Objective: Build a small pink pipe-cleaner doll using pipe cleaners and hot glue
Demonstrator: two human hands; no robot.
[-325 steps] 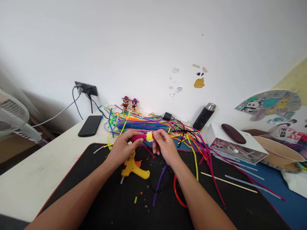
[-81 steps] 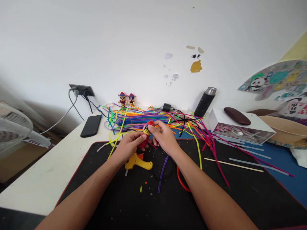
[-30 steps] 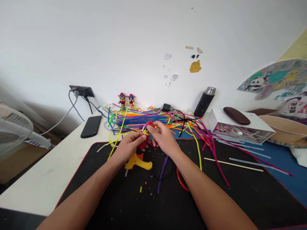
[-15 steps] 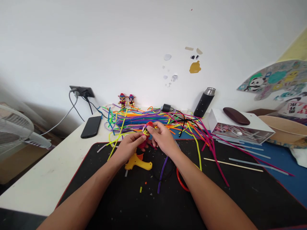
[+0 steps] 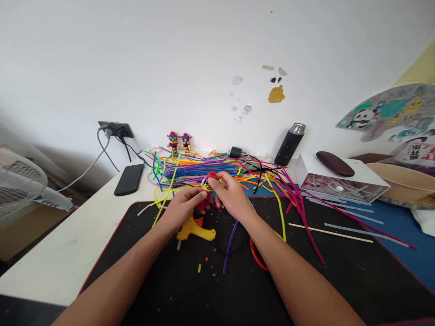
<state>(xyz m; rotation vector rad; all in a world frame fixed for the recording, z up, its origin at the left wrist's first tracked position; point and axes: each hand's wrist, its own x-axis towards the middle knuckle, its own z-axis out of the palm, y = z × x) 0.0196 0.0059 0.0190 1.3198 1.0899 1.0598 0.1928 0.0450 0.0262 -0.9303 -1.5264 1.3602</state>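
Between my two hands is a small pipe-cleaner doll (image 5: 207,184) with a red top and yellow and dark bands below. My left hand (image 5: 186,203) closes on its lower body from the left. From the right, my right hand (image 5: 228,192) pinches it near the head, with thumb and forefinger together. Fingers cover much of the doll. Just below my hands a yellow glue gun (image 5: 196,229) lies on the black mat (image 5: 170,280). A purple pipe cleaner (image 5: 230,246) and a red ring-shaped handle (image 5: 257,254) lie near my right forearm.
Behind my hands spreads a heap of coloured pipe cleaners (image 5: 204,170). Two finished-looking dolls (image 5: 173,142) stand by the wall. A phone (image 5: 128,179) lies left; a black flask (image 5: 290,145) and white box (image 5: 340,179) stand right. Glue sticks (image 5: 367,235) and a wooden stick (image 5: 331,232) lie on the right.
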